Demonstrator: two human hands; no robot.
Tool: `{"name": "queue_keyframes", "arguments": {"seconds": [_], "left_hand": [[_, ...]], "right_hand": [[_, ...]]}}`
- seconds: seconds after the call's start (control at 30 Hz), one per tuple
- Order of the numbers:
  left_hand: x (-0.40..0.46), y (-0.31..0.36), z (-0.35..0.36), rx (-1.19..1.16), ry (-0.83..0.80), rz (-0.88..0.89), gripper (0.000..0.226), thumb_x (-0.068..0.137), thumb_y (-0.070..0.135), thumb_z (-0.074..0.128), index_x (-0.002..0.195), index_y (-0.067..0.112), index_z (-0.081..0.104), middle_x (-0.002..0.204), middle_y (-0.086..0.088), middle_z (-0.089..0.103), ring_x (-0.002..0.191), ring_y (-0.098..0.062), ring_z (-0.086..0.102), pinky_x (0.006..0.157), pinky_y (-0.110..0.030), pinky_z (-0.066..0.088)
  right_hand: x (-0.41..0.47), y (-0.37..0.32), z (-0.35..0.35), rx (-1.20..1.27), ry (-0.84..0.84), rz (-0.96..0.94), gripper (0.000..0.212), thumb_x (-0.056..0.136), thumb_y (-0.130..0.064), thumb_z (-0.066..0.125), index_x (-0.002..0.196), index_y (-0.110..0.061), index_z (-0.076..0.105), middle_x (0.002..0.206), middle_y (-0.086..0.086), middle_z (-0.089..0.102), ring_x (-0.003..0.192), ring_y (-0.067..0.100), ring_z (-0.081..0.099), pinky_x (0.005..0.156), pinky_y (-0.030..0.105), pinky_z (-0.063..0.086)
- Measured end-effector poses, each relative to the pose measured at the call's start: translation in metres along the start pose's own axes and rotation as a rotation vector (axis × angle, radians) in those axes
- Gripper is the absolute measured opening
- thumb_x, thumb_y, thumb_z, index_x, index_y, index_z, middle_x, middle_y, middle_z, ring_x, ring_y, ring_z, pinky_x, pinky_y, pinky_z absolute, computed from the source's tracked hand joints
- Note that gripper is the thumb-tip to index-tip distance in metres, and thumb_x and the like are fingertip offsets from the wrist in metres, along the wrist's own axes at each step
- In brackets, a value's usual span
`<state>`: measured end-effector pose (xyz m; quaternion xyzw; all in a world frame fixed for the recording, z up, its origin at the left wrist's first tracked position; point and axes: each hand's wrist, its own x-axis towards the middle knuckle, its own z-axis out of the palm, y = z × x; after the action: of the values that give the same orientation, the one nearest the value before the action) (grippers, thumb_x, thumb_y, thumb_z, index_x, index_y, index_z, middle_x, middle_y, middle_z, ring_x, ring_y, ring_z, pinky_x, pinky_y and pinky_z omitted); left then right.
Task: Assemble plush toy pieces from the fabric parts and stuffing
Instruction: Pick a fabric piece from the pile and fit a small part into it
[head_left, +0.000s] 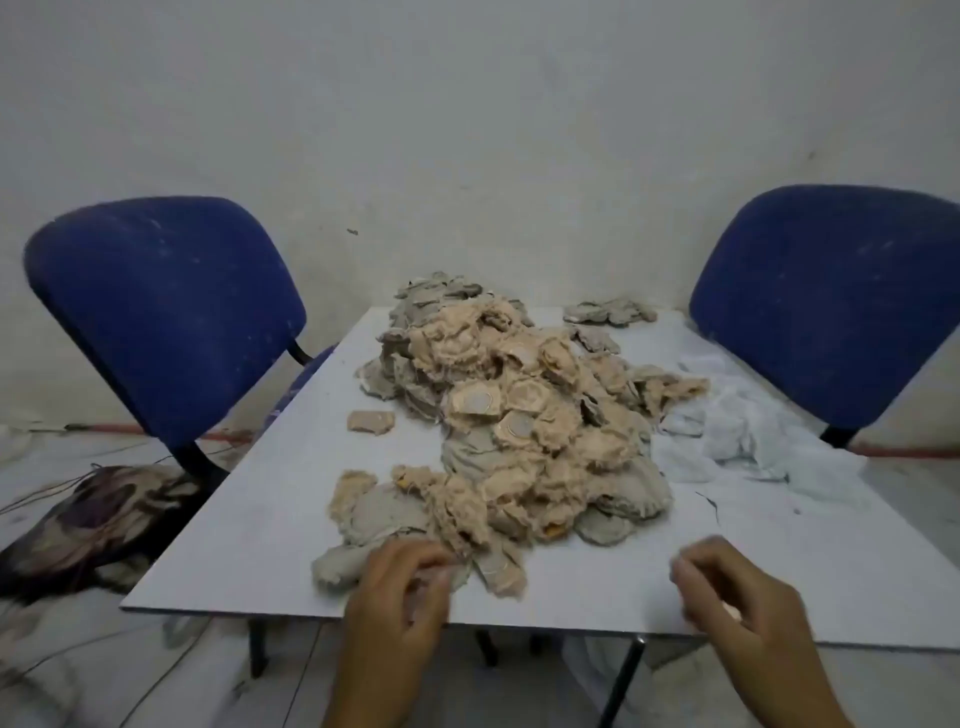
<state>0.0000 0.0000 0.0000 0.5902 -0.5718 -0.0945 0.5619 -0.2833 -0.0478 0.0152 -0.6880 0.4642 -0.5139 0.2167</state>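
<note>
From the head view, I am looking down at a white table (291, 519) where the heap of fabric pieces (519, 426), peach and grey, is lying with its long axis running from the far middle toward my near left. My left hand (400, 597) is curling at the heap's near end, fingers bent together around a scrap there, though blur is hiding the grip. My right hand (737, 608) is hovering over bare tabletop, fingers curled loosely; I cannot tell whether they are pinching anything. White stuffing (748, 431) is lying right of the heap. Two blue chairs (171, 322) are standing beyond the table.
</note>
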Motion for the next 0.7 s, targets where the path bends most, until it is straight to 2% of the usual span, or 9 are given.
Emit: {"name": "queue_keyframes", "arguments": {"seconds": [0.03, 0.1, 0.17, 0.23, 0.3, 0.4, 0.57, 0.63, 0.7], "left_hand": [[0.014, 0.003, 0.014, 0.022, -0.054, 0.065, 0.012, 0.088, 0.022, 0.063, 0.092, 0.032, 0.068, 0.099, 0.019, 0.059, 0.097, -0.002, 0.057, 0.08, -0.017, 0.046], [0.036, 0.012, 0.039, 0.125, -0.179, 0.125, 0.02, 0.089, 0.017, 0.066, 0.107, 0.026, 0.067, 0.112, 0.015, 0.052, 0.108, -0.005, 0.048, 0.09, -0.016, 0.042], [0.047, 0.016, 0.06, 0.203, -0.301, 0.08, 0.036, 0.088, 0.016, 0.067, 0.122, 0.027, 0.062, 0.124, 0.008, 0.046, 0.118, -0.011, 0.04, 0.1, -0.02, 0.036], [0.048, 0.009, 0.065, 0.243, -0.361, 0.029, 0.044, 0.09, 0.02, 0.066, 0.131, 0.029, 0.057, 0.132, 0.003, 0.044, 0.124, -0.016, 0.037, 0.106, -0.028, 0.036], [0.048, -0.004, 0.068, 0.271, -0.361, 0.048, 0.043, 0.091, 0.021, 0.066, 0.132, 0.028, 0.058, 0.132, 0.001, 0.048, 0.123, -0.018, 0.04, 0.105, -0.028, 0.036], [0.048, -0.014, 0.073, 0.244, -0.294, 0.062, 0.036, 0.09, 0.023, 0.069, 0.125, 0.026, 0.063, 0.123, 0.004, 0.054, 0.115, -0.014, 0.045, 0.094, -0.019, 0.034], [0.045, -0.01, 0.075, 0.276, -0.254, 0.04, 0.019, 0.085, 0.02, 0.072, 0.101, 0.024, 0.064, 0.1, 0.011, 0.056, 0.1, -0.015, 0.049, 0.079, -0.025, 0.038], [0.045, -0.007, 0.074, 0.239, -0.245, 0.013, 0.02, 0.085, 0.02, 0.073, 0.102, 0.024, 0.063, 0.098, 0.013, 0.055, 0.1, -0.015, 0.051, 0.08, -0.031, 0.046], [0.044, -0.005, 0.074, 0.249, -0.247, 0.027, 0.029, 0.084, 0.02, 0.073, 0.109, 0.028, 0.062, 0.104, 0.013, 0.057, 0.104, -0.014, 0.05, 0.085, -0.031, 0.046]], "right_hand": [[0.019, 0.001, 0.017, 0.003, -0.092, -0.058, 0.009, 0.093, -0.033, 0.067, 0.084, -0.033, 0.065, 0.072, -0.007, 0.064, 0.061, 0.007, 0.059, 0.055, 0.02, 0.047], [0.051, -0.006, 0.044, -0.107, -0.234, -0.168, 0.025, 0.092, -0.021, 0.069, 0.097, -0.044, 0.06, 0.09, -0.014, 0.063, 0.079, 0.004, 0.06, 0.065, 0.014, 0.045], [0.067, -0.003, 0.067, -0.225, -0.411, -0.215, 0.032, 0.092, -0.023, 0.068, 0.118, -0.037, 0.057, 0.107, -0.011, 0.056, 0.091, 0.003, 0.054, 0.076, 0.019, 0.048], [0.066, 0.004, 0.079, -0.308, -0.507, -0.224, 0.041, 0.093, -0.029, 0.065, 0.132, -0.031, 0.051, 0.117, -0.01, 0.048, 0.098, 0.005, 0.051, 0.078, 0.024, 0.049], [0.062, 0.018, 0.084, -0.301, -0.491, -0.236, 0.043, 0.093, -0.029, 0.065, 0.134, -0.03, 0.05, 0.119, -0.011, 0.048, 0.1, 0.004, 0.051, 0.079, 0.02, 0.048], [0.061, 0.032, 0.086, -0.267, -0.386, -0.252, 0.036, 0.091, -0.028, 0.069, 0.126, -0.028, 0.059, 0.114, -0.015, 0.054, 0.097, 0.0, 0.051, 0.08, 0.008, 0.039], [0.059, 0.026, 0.084, -0.262, -0.3, -0.228, 0.012, 0.087, -0.014, 0.074, 0.098, -0.017, 0.073, 0.1, -0.007, 0.069, 0.094, 0.01, 0.059, 0.08, 0.018, 0.04], [0.058, 0.024, 0.078, -0.216, -0.252, -0.218, 0.013, 0.087, -0.012, 0.073, 0.097, -0.019, 0.074, 0.1, -0.01, 0.069, 0.096, 0.008, 0.06, 0.083, 0.018, 0.043], [0.056, 0.02, 0.073, -0.169, -0.194, -0.221, 0.015, 0.087, -0.012, 0.072, 0.098, -0.022, 0.072, 0.097, -0.017, 0.064, 0.095, 0.007, 0.057, 0.082, 0.022, 0.046]]}}
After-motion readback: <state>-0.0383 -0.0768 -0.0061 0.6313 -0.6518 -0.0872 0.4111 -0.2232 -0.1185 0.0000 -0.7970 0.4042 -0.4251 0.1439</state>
